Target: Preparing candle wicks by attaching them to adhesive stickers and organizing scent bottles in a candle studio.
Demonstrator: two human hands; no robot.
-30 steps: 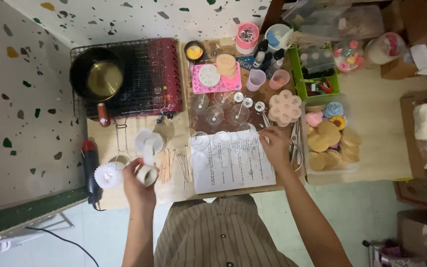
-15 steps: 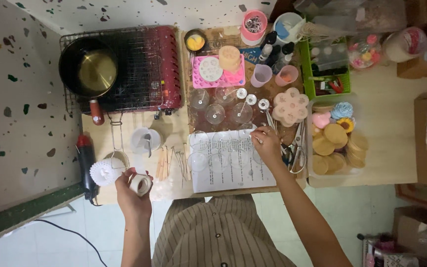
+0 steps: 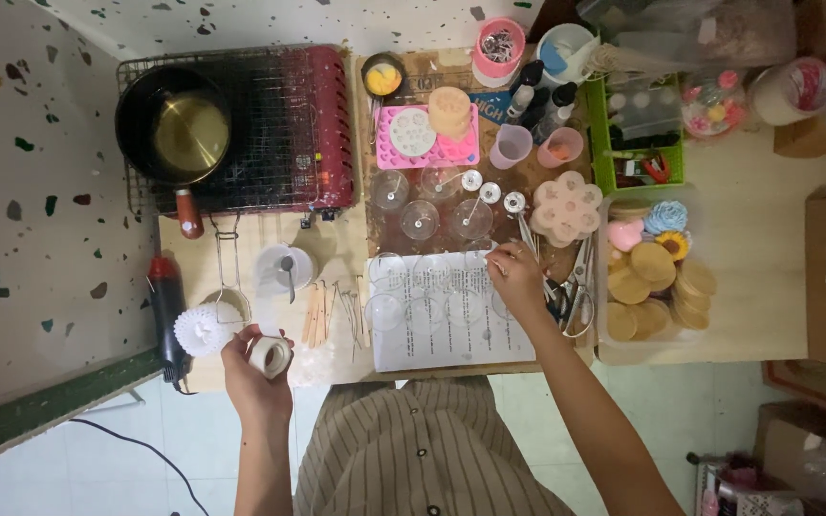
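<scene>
Meanwhile the left hand (image 3: 252,375) wraps its fingers around a small white roll of tape (image 3: 270,355) at the table's near edge; the right hand (image 3: 518,279), well apart, pinches something tiny above the clear glass cups (image 3: 413,287) on the printed paper sheet (image 3: 451,334).

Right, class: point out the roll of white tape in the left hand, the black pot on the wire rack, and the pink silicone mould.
roll of white tape (image 3: 271,355), head view, on its round side face.
black pot (image 3: 173,125), head view, on its brassy inner bottom.
pink silicone mould (image 3: 426,140), head view, on its middle.
</scene>
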